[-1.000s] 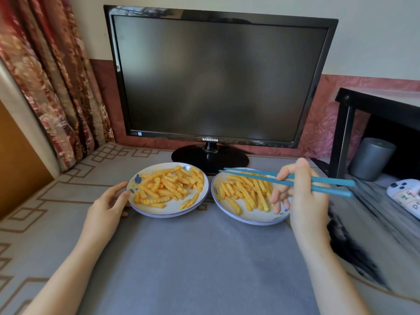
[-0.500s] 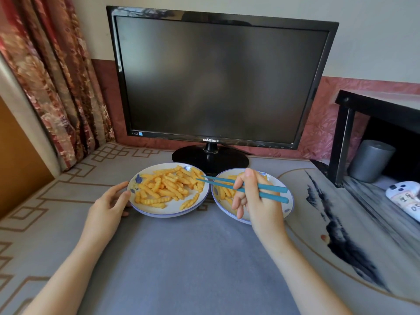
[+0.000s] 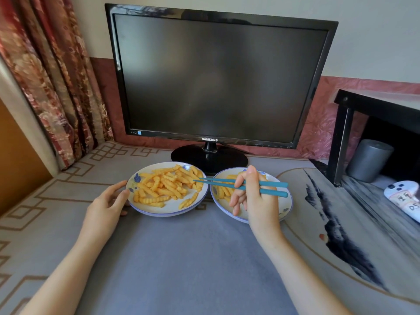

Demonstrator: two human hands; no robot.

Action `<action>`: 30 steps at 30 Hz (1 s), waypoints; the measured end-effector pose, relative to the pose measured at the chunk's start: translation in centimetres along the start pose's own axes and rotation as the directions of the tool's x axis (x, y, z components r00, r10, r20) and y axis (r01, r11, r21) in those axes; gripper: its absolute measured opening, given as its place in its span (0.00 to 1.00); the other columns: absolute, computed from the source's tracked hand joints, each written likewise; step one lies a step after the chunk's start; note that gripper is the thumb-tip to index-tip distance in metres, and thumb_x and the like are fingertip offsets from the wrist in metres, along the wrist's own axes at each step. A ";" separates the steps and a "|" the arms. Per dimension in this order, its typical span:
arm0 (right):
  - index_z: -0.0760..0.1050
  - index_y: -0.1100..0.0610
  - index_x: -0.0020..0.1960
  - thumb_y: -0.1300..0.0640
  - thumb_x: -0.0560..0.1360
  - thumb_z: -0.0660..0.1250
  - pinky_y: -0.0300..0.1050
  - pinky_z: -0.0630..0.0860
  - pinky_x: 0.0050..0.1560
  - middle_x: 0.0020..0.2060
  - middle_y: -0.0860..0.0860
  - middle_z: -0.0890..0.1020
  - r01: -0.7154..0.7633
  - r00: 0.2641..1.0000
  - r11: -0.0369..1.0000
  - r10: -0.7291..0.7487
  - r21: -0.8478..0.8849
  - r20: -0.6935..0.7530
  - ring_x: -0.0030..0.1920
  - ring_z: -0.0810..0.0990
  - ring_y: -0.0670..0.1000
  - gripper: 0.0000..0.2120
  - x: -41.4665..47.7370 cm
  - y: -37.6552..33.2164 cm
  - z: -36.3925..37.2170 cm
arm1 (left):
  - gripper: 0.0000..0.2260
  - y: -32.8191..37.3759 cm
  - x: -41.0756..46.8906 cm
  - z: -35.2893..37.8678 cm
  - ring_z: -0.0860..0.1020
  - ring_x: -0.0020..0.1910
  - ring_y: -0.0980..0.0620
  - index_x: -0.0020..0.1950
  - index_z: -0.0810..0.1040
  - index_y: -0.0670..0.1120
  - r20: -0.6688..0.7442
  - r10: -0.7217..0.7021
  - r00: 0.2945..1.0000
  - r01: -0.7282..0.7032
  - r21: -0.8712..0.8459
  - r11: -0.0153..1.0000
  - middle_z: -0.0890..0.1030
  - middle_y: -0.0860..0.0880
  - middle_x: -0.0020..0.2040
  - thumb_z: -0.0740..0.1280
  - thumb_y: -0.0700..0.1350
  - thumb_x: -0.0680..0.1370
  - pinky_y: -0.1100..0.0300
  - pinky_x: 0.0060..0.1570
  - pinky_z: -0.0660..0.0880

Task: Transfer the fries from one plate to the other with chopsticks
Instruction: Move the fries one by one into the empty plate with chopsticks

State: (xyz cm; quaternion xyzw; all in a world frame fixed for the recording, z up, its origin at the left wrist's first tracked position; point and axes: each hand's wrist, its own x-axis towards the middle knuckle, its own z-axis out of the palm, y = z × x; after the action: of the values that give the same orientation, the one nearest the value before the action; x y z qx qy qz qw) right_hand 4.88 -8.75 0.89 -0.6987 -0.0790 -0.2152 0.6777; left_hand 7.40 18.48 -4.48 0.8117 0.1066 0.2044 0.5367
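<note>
We judge the step in hand to be a pick from the fuller plate. The chopsticks reach out from the right hand, and their tips lie at the nearest edge of the fries heaped on the left plate. To do it well, we open the tips only a little and settle on one fry on the side of the heap nearest this hand. We close across its middle so that its ridges bite on the sticks; a grip near one end would let it swing. We lift straight up before swinging back, since the two rims lie close together beneath the sticks. Whether the tips already hold a fry we cannot tell; they are too small against the yellow pile.

The right hand hovers above the right plate, whose own fries show just past its fingers. It pinches the chopsticks partway along, forefinger raised over the upper stick, the other fingers curled loosely below, the thick ends jutting out past the back of the hand. The left hand lies on the far side of the left plate from the sticks. Its fingers are relaxed and lightly spread, fingertips touching the rim, gripping nothing, as if to steady it.
</note>
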 end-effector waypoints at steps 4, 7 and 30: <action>0.70 0.60 0.33 0.54 0.83 0.52 0.33 0.64 0.20 0.20 0.58 0.73 0.018 0.999 0.999 -0.017 0.040 -0.036 0.18 0.69 0.52 0.22 -0.2 -0.8 -0.6 | 0.13 -0.1 0.0 0.0 0.78 0.37 0.52 0.65 0.75 0.48 0.009 -0.009 1.000 0.009 -0.007 1.000 0.81 0.54 0.42 0.60 0.44 0.81 0.79 0.30 0.70; 0.69 0.61 0.33 0.56 0.83 0.52 0.32 0.63 0.20 0.20 0.60 0.71 0.024 0.999 0.999 -0.023 0.039 -0.028 0.17 0.68 0.50 0.22 -0.4 -1.5 -1.2 | 0.13 -0.1 0.0 0.0 0.78 0.38 0.53 0.65 0.75 0.48 0.012 -0.008 1.000 0.009 -0.015 1.000 0.80 0.56 0.41 0.60 0.43 0.81 0.79 0.30 0.70; 0.71 0.60 0.33 0.50 0.81 0.53 0.35 0.65 0.22 0.20 0.58 0.74 0.023 0.999 1.000 -0.023 0.011 0.040 0.19 0.68 0.54 0.22 -1.0 -1.3 -0.7 | 0.13 -0.4 0.2 0.0 0.79 0.39 0.53 0.64 0.75 0.49 0.017 -0.002 1.000 0.002 -0.001 1.000 0.81 0.58 0.43 0.61 0.45 0.81 0.72 0.33 0.74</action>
State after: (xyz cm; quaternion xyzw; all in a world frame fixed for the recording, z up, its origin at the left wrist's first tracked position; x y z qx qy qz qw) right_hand 3.32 -9.18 1.71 -0.6983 -0.1018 -0.2085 0.6771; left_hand 7.60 18.76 -4.83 0.8129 0.1026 0.1972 0.5383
